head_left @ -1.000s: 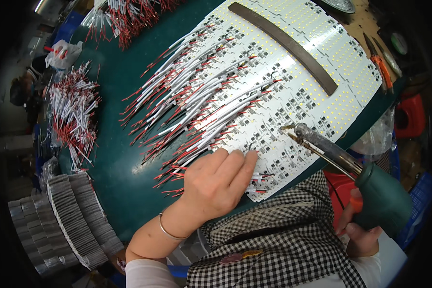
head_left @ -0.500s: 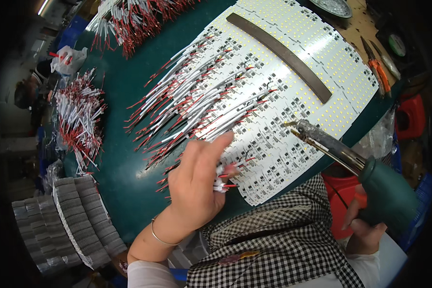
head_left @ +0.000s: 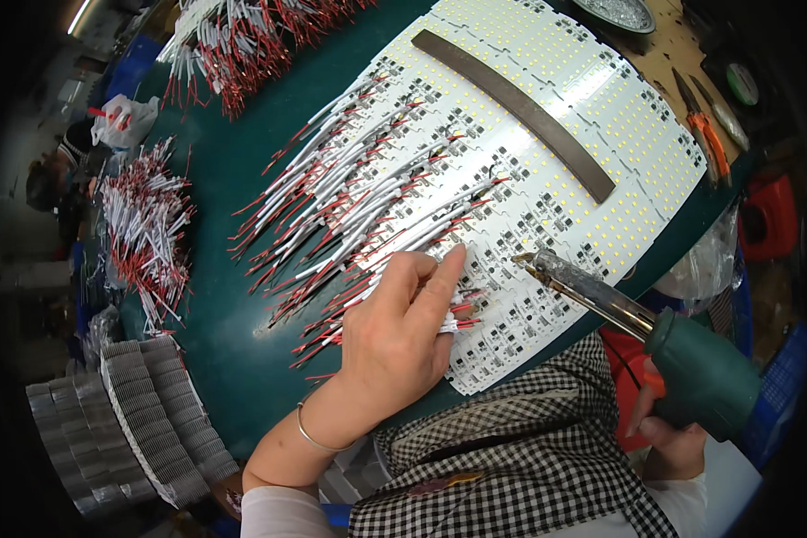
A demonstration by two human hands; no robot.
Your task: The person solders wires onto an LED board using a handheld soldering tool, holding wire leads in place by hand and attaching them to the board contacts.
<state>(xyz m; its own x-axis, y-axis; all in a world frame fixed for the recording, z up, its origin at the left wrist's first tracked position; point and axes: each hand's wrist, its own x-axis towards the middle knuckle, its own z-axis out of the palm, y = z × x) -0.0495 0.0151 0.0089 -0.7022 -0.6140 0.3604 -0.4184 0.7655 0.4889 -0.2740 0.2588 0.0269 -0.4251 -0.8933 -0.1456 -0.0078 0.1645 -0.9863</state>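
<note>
Since half a second ago, the left hand (head_left: pixel 390 332) has moved in over the board toward 3 o'clock, and the soldering iron (head_left: pixel 704 368) has shifted slightly toward 8 o'clock, so from my distant seat I see the two closer together. Taking the clock on my whole view, the white circuit board (head_left: pixel 601 242) runs from the centre up to 1 and 2 o'clock on the green table (head_left: pixel 229 359), with a dark curved bar (head_left: pixel 522 105) lying across it. The left hand is grasping a small bunch of wires (head_left: pixel 462 318), whose red and white ends poke out past the fingers near 5 o'clock; the right hand (head_left: pixel 672 444) is wrapped around the iron's green handle at 4 o'clock. I can't tell whether the iron's tip touches the board or hangs just above it. As for progress, I judge it partly done: several rows of laid wires (head_left: pixel 368 197) fan off the board toward 10 o'clock, while the rows between the left hand and the board's edge at 5 o'clock look largely bare. A good supply remains, a loose wire pile (head_left: pixel 148 233) at 9 o'clock and a bigger heap (head_left: pixel 251 45) at 11.
</note>
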